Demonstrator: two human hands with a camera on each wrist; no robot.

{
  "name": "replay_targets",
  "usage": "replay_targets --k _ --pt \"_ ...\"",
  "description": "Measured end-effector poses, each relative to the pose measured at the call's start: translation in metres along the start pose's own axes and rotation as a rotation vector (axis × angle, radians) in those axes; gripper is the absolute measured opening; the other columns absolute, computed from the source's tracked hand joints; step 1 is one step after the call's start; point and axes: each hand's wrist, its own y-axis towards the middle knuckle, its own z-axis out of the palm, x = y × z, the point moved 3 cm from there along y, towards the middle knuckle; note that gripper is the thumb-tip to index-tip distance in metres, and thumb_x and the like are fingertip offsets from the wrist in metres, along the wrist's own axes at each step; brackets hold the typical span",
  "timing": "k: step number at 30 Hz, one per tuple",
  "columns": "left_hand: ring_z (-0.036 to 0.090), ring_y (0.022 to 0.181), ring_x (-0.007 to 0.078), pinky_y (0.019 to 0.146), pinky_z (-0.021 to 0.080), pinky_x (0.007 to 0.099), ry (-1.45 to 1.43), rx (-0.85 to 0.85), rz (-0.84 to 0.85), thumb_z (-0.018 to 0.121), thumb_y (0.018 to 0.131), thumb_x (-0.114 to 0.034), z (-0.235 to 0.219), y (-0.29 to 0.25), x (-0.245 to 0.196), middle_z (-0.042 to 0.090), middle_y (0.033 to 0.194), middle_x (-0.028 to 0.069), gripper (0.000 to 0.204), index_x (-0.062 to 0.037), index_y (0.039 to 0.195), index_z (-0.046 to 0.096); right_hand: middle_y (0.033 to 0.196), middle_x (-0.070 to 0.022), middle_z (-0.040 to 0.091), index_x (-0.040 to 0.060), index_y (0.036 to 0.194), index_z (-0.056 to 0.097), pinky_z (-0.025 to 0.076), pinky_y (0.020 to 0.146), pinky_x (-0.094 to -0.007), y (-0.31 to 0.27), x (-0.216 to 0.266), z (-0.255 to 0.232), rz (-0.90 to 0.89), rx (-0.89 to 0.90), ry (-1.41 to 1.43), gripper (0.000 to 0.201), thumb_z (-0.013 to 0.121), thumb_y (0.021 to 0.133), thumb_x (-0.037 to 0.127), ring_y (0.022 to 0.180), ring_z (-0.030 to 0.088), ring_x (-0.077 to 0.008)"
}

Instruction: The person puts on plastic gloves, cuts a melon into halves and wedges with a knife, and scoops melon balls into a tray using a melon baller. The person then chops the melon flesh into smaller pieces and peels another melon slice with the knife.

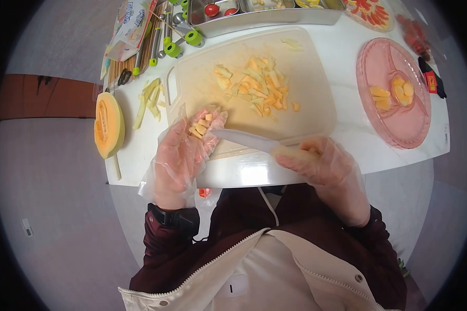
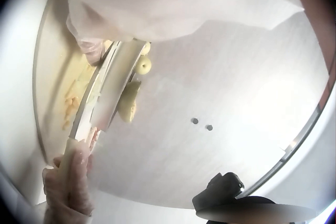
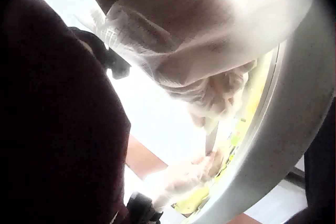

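Note:
My left hand (image 1: pixel 179 150), in a clear plastic glove, is turned up at the near left of the cutting board and holds several small orange melon pieces (image 1: pixel 200 126) in its cupped fingers. In my gloved right hand (image 1: pixel 324 160) I grip the handle of a knife (image 1: pixel 246 140), whose blade points left. The blade's tip reaches right beside the left fingers and the pieces. Cut melon pieces (image 1: pixel 262 85) lie in a loose pile on the board (image 1: pixel 311 114). The right wrist view shows my right hand (image 3: pixel 220 95) and the blade (image 3: pixel 211 139) near the left hand (image 3: pixel 191 174).
A melon half (image 1: pixel 109 127) lies at the left table edge, near peel strips (image 1: pixel 150 101). On the right stands a pink divided plate (image 1: pixel 366 103) with fruit pieces. Metal trays (image 1: pixel 275 22) line the back, beside green-ended tools (image 1: pixel 193 37) and skewers.

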Motion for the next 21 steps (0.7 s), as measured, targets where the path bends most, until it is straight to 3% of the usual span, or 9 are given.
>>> replay_targets --k 3,5,7,10,12,17,19,20,21 --pt "0.049 0.141 0.0400 0.112 0.053 0.0427 -0.047 -0.133 0.063 0.043 0.113 -0.023 0.015 0.000 -0.002 0.045 0.148 0.0316 0.044 0.0130 0.139 0.042 0.103 -0.0059 0.066 0.0272 0.124 0.075 0.055 0.073 -0.0379 -0.010 -0.014 -0.008 0.032 -0.020 -0.003 0.052 0.073 0.081 -0.001 0.088 0.067 -0.0272" --pt "0.049 0.141 0.0408 0.112 0.053 0.0442 -0.073 -0.111 0.041 0.044 0.113 -0.022 0.018 0.003 -0.008 0.044 0.148 0.0324 0.044 0.0137 0.138 0.042 0.103 -0.0064 0.067 0.0256 0.123 0.076 0.055 0.074 -0.0375 -0.016 -0.022 -0.009 0.067 -0.022 -0.001 0.051 0.072 0.080 -0.003 0.090 0.067 -0.0273" --pt "0.049 0.140 0.0416 0.113 0.052 0.0458 -0.096 -0.086 0.019 0.045 0.113 -0.022 0.023 0.007 -0.018 0.043 0.148 0.0333 0.044 0.0144 0.138 0.042 0.106 -0.0083 0.067 0.0225 0.122 0.078 0.055 0.077 -0.0361 -0.021 -0.031 -0.009 0.184 -0.085 0.277 0.053 0.069 0.080 -0.008 0.091 0.068 -0.0276" --pt "0.050 0.140 0.0411 0.118 0.046 0.0460 -0.076 0.023 -0.041 0.051 0.110 -0.019 0.041 0.018 -0.031 0.050 0.144 0.0299 0.043 0.0139 0.137 0.046 0.108 -0.0096 0.068 0.0187 0.126 0.076 0.054 0.079 -0.0342 -0.025 -0.044 -0.006 0.188 -0.130 0.379 0.057 0.064 0.079 -0.011 0.092 0.067 -0.0268" --pt "0.049 0.140 0.0418 0.119 0.046 0.0466 0.203 0.013 0.123 0.051 0.110 -0.020 0.058 0.030 -0.044 0.053 0.141 0.0274 0.042 0.0116 0.139 0.045 0.108 -0.0097 0.068 0.0165 0.128 0.075 0.054 0.081 -0.0330 -0.029 -0.046 -0.008 0.242 -0.186 0.478 0.056 0.063 0.080 -0.011 0.092 0.067 -0.0251" --pt "0.051 0.136 0.0405 0.119 0.045 0.0469 0.335 0.129 0.085 0.055 0.109 -0.022 0.107 0.098 -0.062 0.049 0.141 0.0302 0.047 0.0147 0.137 0.047 0.106 -0.0091 0.068 0.0097 0.135 0.070 0.053 0.084 -0.0295 -0.035 -0.059 -0.009 0.418 -0.349 0.724 0.056 0.061 0.084 -0.010 0.094 0.067 -0.0204" --pt "0.053 0.134 0.0367 0.120 0.043 0.0460 0.683 0.514 0.270 0.058 0.108 -0.026 0.131 0.127 -0.063 0.052 0.138 0.0266 0.053 0.0160 0.137 0.045 0.107 -0.0089 0.067 0.0079 0.140 0.066 0.052 0.085 -0.0287 -0.037 -0.064 -0.007 0.420 -0.405 0.675 0.056 0.061 0.086 -0.009 0.094 0.066 -0.0189" --pt "0.053 0.134 0.0367 0.120 0.043 0.0460 0.682 0.529 0.279 0.058 0.108 -0.026 0.142 0.150 -0.063 0.052 0.138 0.0266 0.053 0.0160 0.137 0.045 0.107 -0.0089 0.067 0.0079 0.140 0.066 0.052 0.085 -0.0287 -0.038 -0.065 -0.006 0.409 -0.415 0.665 0.056 0.061 0.086 -0.009 0.094 0.066 -0.0189" --pt "0.054 0.132 0.0347 0.118 0.044 0.0445 0.623 0.401 0.183 0.059 0.107 -0.032 0.151 0.178 -0.063 0.054 0.136 0.0245 0.059 0.0161 0.139 0.044 0.107 -0.0089 0.067 0.0077 0.141 0.065 0.052 0.085 -0.0289 -0.040 -0.066 -0.005 0.408 -0.439 0.656 0.057 0.062 0.087 -0.009 0.094 0.066 -0.0189"
